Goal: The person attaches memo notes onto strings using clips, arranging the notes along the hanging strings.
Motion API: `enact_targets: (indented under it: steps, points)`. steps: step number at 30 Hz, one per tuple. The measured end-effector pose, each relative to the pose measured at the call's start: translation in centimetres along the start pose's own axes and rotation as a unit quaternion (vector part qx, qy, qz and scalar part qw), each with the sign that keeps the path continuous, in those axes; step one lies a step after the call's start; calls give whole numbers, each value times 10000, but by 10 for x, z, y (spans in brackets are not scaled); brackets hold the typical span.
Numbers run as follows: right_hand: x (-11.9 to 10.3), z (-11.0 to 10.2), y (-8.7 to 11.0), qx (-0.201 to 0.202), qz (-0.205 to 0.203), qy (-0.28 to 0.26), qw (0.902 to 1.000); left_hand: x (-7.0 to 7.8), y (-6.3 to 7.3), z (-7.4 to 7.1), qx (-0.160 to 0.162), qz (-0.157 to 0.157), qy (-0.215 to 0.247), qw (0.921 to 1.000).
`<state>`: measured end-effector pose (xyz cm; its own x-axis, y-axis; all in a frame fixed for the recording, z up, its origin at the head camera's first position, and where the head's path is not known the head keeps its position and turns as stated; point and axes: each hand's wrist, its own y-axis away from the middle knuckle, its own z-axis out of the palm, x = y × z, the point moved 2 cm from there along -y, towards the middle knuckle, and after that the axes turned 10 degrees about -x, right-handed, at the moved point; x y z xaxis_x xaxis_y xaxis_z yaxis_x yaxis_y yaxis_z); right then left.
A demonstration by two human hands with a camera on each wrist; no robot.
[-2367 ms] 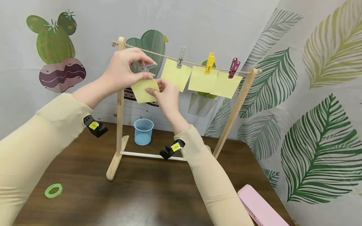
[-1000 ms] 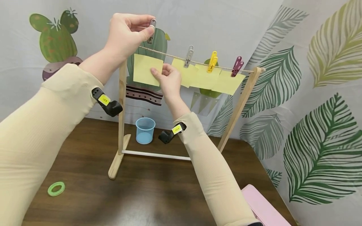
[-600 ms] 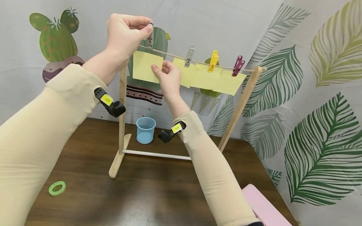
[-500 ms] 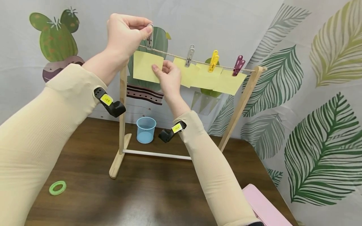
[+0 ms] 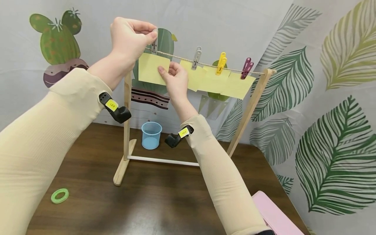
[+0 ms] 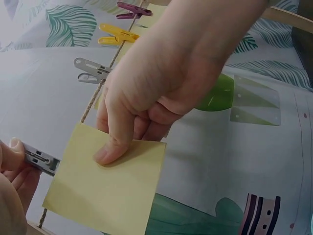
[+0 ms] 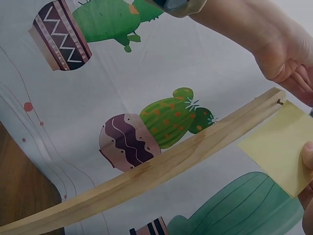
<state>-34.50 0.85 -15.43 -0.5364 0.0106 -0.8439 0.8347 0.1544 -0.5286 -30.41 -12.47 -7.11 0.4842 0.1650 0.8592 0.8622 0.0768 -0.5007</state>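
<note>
My left hand (image 5: 129, 39) pinches a grey clothespin (image 5: 154, 45) from above, its lower end down at the twine (image 5: 164, 53). Just below, my right hand (image 5: 177, 81) holds a square yellow sticky note (image 5: 151, 69) by its right side, thumb in front. In the left wrist view the clothespin (image 6: 41, 159) meets the upper edge of the note (image 6: 107, 181); whether it grips the paper cannot be seen. Farther right, a grey clothespin (image 5: 196, 58), a yellow clothespin (image 5: 221, 63) and a purple clothespin (image 5: 247, 68) hold more yellow notes (image 5: 238, 85) on the twine.
A wooden frame (image 5: 127, 114) carries the twine, with a white bar (image 5: 164, 161) low across it. On the brown table (image 5: 141, 202) are a blue cup (image 5: 151, 137), a green ring (image 5: 60, 195) and a pink case (image 5: 276, 213). A patterned cloth hangs behind.
Both hands have risen, bringing the note up to the twine. My left hand lifted the clothespin above the twine, then lowered it slightly onto the note's top edge area.
</note>
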Motion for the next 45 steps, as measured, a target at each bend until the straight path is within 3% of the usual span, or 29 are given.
enact_targets:
  steps: [5,27,45]
  points:
    - [-1,-1,-1,-29,50,87,9999,2,1,-1,30,14,95,9999]
    - [1,-1,0,-36,66,-2,10000,-2,-1,3,107,-325,-448,9984]
    - [0,-1,2,-44,116,-127,9998,-5,1,1,-103,-660,-552,9962]
